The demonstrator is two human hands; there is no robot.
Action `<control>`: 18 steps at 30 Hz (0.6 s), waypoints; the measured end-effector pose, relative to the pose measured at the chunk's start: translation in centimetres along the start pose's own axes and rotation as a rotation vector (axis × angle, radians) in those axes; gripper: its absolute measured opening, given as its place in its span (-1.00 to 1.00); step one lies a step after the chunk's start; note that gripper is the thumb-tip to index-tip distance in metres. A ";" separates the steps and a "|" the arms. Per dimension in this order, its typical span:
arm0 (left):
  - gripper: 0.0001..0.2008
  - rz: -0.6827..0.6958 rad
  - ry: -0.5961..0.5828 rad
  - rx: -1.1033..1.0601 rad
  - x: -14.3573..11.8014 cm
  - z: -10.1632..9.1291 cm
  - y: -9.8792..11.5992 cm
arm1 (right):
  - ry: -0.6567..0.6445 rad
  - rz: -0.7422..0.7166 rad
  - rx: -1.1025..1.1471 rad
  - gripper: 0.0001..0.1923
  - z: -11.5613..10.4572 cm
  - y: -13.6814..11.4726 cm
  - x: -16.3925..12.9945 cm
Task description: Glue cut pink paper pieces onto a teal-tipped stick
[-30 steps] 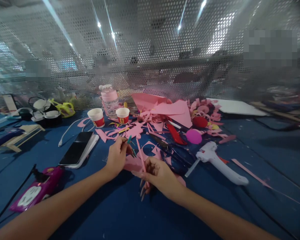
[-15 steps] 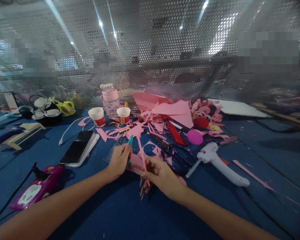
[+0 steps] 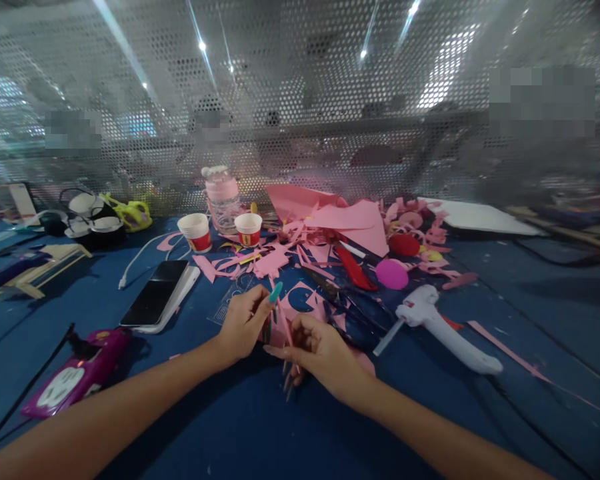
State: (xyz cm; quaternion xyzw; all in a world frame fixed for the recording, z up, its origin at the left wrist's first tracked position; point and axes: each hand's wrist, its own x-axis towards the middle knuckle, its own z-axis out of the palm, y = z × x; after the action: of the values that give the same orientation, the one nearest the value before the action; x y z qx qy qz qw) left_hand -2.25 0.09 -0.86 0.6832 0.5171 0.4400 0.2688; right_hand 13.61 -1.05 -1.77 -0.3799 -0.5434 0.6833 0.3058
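Table: the blue top [image 3: 240,433] is spreading under everything, with both forearms reaching in over it from the near edge.
Right hand: it [image 3: 325,353] is clamping the strip between thumb and fingers, while some fingertips are pointing down below it.
Strip: the thin pink piece [image 3: 286,325] is slanting up and away from the right hand, its upper part running just beside the left thumb.
Left hand: it [image 3: 245,320] is curling in from the other side, its teal-nailed thumb pointing up; whether its fingers are closing on the strip, one cannot tell.
Power strip: the purple unit [image 3: 97,363] is lying beyond the left forearm, a black plug sitting in it.
Glue gun: the white tool [image 3: 443,333] is resting on its side to the right of the right hand.
Phone: it [image 3: 157,293] is lying screen up, partly covering a white slab [image 3: 183,293].
Scraps: pink cuttings [image 3: 273,260] are scattering beyond the hands.
Discs: a magenta one [image 3: 393,274] is lying nearer than a red one [image 3: 404,245].
Cups: two paper ones [image 3: 195,233] are standing upright, left of centre.
Bottle: it [image 3: 223,193] is standing behind them.
Sheets: larger pink pieces [image 3: 353,223] are heaping up toward the back.
Screen: perforated mesh [image 3: 290,100] is rising behind it all.
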 end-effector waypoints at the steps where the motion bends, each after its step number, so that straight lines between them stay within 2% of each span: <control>1: -0.68 -0.007 0.002 0.008 0.0 0.0 0.0 | 0.009 -0.008 -0.026 -0.59 0.0 0.1 0.0; 5: -0.69 -0.084 -0.028 -0.077 0.2 0.2 0.2 | 0.042 -0.035 -0.126 -0.58 -0.1 0.2 -0.1; 9: -0.68 -0.166 -0.024 -0.156 0.2 0.5 0.2 | 0.044 -0.013 -0.124 -0.57 0.0 0.0 -0.1; 18: -0.75 -0.065 0.034 -0.021 0.1 0.6 0.3 | 0.056 -0.007 -0.114 -0.59 0.2 0.0 -0.1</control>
State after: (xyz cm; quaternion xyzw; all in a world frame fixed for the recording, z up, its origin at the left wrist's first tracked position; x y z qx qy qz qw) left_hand -1.51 0.17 -0.84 0.6556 0.5390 0.4479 0.2812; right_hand 13.49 -1.21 -1.70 -0.4140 -0.5740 0.6391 0.3011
